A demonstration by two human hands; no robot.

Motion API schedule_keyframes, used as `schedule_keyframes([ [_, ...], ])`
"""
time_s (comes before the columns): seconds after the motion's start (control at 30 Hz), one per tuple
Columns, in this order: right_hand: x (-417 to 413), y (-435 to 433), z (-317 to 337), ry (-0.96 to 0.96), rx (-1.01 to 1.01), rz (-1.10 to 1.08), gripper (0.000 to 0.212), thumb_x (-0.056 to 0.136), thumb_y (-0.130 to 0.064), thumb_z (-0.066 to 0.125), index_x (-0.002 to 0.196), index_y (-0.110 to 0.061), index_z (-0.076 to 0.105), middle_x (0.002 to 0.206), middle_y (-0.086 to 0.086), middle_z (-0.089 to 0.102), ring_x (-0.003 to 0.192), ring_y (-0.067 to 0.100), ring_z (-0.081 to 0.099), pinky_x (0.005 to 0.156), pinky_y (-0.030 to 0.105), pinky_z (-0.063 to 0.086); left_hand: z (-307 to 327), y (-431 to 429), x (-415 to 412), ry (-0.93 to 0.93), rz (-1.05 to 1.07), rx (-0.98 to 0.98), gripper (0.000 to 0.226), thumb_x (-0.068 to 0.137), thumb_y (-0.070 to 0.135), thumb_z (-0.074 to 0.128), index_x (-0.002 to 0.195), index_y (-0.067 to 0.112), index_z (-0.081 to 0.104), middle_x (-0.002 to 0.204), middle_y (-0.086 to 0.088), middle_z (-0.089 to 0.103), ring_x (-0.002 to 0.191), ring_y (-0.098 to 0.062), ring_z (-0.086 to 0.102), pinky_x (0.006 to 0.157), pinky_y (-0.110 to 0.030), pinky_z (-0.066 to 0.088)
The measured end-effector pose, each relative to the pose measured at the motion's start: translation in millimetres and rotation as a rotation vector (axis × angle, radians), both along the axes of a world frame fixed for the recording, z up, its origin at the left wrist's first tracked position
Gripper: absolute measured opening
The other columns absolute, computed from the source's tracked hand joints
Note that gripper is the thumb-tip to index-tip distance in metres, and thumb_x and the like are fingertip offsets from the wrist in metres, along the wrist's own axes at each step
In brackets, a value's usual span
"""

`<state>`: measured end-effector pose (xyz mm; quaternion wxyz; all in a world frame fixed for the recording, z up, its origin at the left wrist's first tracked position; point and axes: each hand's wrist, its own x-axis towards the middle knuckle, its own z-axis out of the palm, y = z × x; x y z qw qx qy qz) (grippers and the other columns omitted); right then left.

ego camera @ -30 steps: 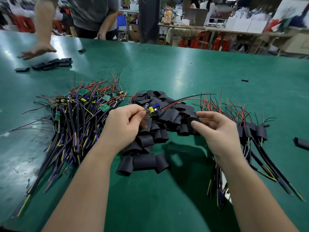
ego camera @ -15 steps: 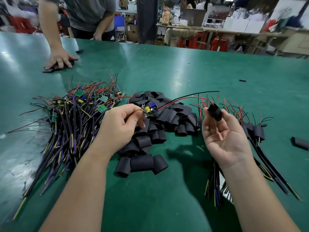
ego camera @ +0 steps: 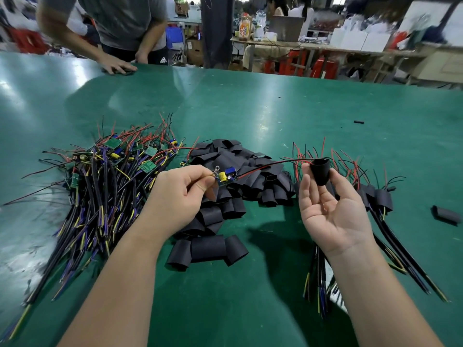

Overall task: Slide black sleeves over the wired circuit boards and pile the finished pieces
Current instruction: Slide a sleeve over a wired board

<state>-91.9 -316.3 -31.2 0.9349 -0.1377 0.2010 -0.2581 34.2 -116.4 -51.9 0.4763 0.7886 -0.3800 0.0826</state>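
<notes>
Holding a wired circuit board [ego camera: 226,177] and a black sleeve [ego camera: 320,171] over the green tabletop [ego camera: 250,108].
The left hand [ego camera: 180,194] is pinching the board by its wires; the right hand [ego camera: 328,209], palm up and half open, is pinching the soft tubular sleeve, where the thin red and black leads [ego camera: 270,164] are reaching. Behind, flattened loose sleeves [ego camera: 240,169] are lying heaped between tangled bare boards [ego camera: 112,176] and sleeved pieces [ego camera: 382,199].

Black sleeve [ego camera: 320,172], green table [ego camera: 250,108]

Three heaps: wired boards [ego camera: 105,186], loose sleeves [ego camera: 240,176], finished pieces [ego camera: 375,196]. One sleeve [ego camera: 320,172], one board [ego camera: 226,177] held.
</notes>
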Motion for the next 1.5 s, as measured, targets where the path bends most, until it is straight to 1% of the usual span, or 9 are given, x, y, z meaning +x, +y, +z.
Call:
schedule_keyframes([
  [0.17, -1.0, -1.0, 1.3, 0.003, -0.025, -0.007, 0.027, 0.091, -0.019, 0.060, 0.103, 0.005, 0.060, 0.102, 0.016, 0.070, 0.083, 0.022, 0.073, 0.061, 0.026, 0.058, -1.9, -0.2, 1.5, -0.014, 0.029, 0.025, 0.027, 0.093, 0.014, 0.058, 0.072, 0.029, 0.065, 0.068, 0.012, 0.067, 0.055, -0.026, 0.057, 0.057, -0.038, 0.046],
  [0.3, -1.2, -1.8, 3.1, 0.020, -0.087, -0.026, 0.022, 0.087, -0.020, 0.062, 0.099, -0.001, 0.061, 0.104, 0.011, 0.065, 0.087, 0.021, 0.070, 0.065, 0.025, 0.058, -2.0, -0.1, 1.8, -0.030, 0.042, 0.073, 0.025, 0.092, 0.009, 0.060, 0.075, 0.026, 0.067, 0.062, 0.014, 0.065, 0.052, -0.003, 0.054, 0.050, -0.009, 0.037],
  [0.4, -1.8, -3.3, 3.3, 0.033, -0.110, -0.043, 0.019, 0.085, -0.020, 0.064, 0.096, -0.005, 0.060, 0.097, 0.008, 0.065, 0.080, 0.019, 0.071, 0.065, 0.024, 0.057, -1.2, -0.1, -0.3, -0.051, 0.034, 0.092, 0.021, 0.091, 0.006, 0.061, 0.076, 0.020, 0.069, 0.063, 0.014, 0.065, 0.052, 0.007, 0.052, 0.052, -0.003, 0.034],
  [0.6, 2.5, 2.1, -1.0, 0.135, -0.288, -0.048, 0.007, 0.083, -0.009, 0.065, 0.086, -0.009, 0.059, 0.069, 0.002, 0.069, 0.068, 0.017, 0.072, 0.064, 0.021, 0.056, -1.9, -2.6, -2.8, -0.058, 0.027, 0.118, 0.020, 0.090, 0.008, 0.062, 0.074, 0.020, 0.068, 0.060, 0.014, 0.064, 0.047, -0.002, 0.047, 0.049, -0.007, 0.032],
  [0.73, 5.1, 8.9, -3.2, 0.065, -0.293, 0.046, 0.027, 0.064, -0.013, 0.071, 0.088, -0.013, 0.059, 0.078, 0.001, 0.070, 0.069, 0.013, 0.068, 0.065, 0.020, 0.055, -0.5, -11.5, -12.6, -0.026, -0.053, 0.083, 0.026, 0.090, 0.008, 0.062, 0.072, 0.027, 0.065, 0.058, 0.013, 0.063, 0.049, 0.001, 0.050, 0.049, -0.007, 0.033],
  [0.93, 7.6, 24.4, -9.0, 0.023, -0.552, 0.192, 0.028, 0.064, -0.007, 0.066, 0.091, -0.015, 0.066, 0.090, 0.007, 0.070, 0.066, 0.014, 0.067, 0.065, 0.023, 0.054, 2.7, -22.6, -25.3, 0.112, -0.174, 0.010, 0.025, 0.090, 0.016, 0.056, 0.071, 0.031, 0.063, 0.063, 0.014, 0.066, 0.057, -0.002, 0.055, 0.057, -0.012, 0.040],
  [1.13, 6.8, 27.3, -8.5, 0.065, -0.685, 0.155, 0.011, 0.060, -0.009, 0.070, 0.067, -0.017, 0.072, 0.079, 0.008, 0.068, 0.063, 0.015, 0.067, 0.063, 0.024, 0.057, 5.3, -22.7, -25.6, 0.112, -0.137, -0.110, 0.021, 0.088, 0.024, 0.053, 0.072, 0.030, 0.064, 0.063, 0.000, 0.067, 0.062, -0.037, 0.057, 0.058, -0.044, 0.047],
  [1.37, 8.3, 31.8, -14.3, 0.118, -0.830, 0.130, 0.030, 0.053, -0.022, 0.078, 0.081, -0.013, 0.073, 0.078, 0.007, 0.072, 0.070, 0.016, 0.067, 0.066, 0.024, 0.056, -2.7, -22.8, -25.2, -0.110, -0.049, -0.007, 0.015, 0.086, 0.019, 0.059, 0.084, 0.014, 0.073, 0.064, 0.004, 0.064, 0.056, -0.001, 0.049, 0.054, -0.013, 0.036],
  [1.5, 9.0, 33.1, -16.0, 0.117, -0.818, 0.145, 0.028, 0.055, -0.023, 0.077, 0.080, -0.013, 0.072, 0.079, 0.007, 0.073, 0.070, 0.016, 0.068, 0.065, 0.024, 0.056, -3.6, -24.9, -25.7, -0.175, -0.023, -0.047, 0.016, 0.087, 0.017, 0.062, 0.091, 0.013, 0.076, 0.070, 0.000, 0.070, 0.062, -0.008, 0.058, 0.061, -0.019, 0.046],
])
